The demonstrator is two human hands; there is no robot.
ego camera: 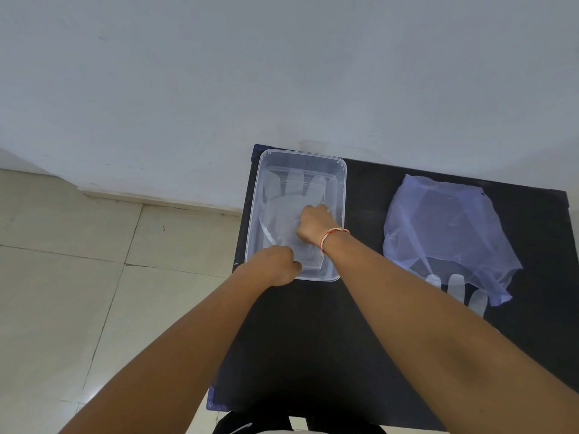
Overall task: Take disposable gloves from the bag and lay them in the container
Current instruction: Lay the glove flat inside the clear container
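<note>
While both hands work inside the clear container (341,183), the step in hand appears to be the laying-down of a glove rather than its removal from the bag. The container stands at the far left of the black table (313,339), close to the wall. A transparent glove (291,189) lies flat on its floor, fingers pointing away from the person. The right hand (315,225), marked by a red-and-white wrist thread (332,234), is curled knuckles-up over the palm area of the glove; whether it pinches the film or merely presses it cannot be told, since the fingertips are turned under. The left hand (275,266) is likewise closed at the near rim, apparently at the glove's cuff, though its contact with the film is hidden.

The bluish plastic bag (445,223) lies well apart to the right on the table, with the fingers of further gloves (456,285) protruding from its near opening. The next move, by judgement, calls for releasing the flattened glove and reaching the right hand across to those protruding fingers, drawing one sheet only.

How many gloves already lie stacked in the container cannot be resolved, because clear film on clear plastic gives little contrast. The right forearm covers part of the table in front of the bag.
</note>
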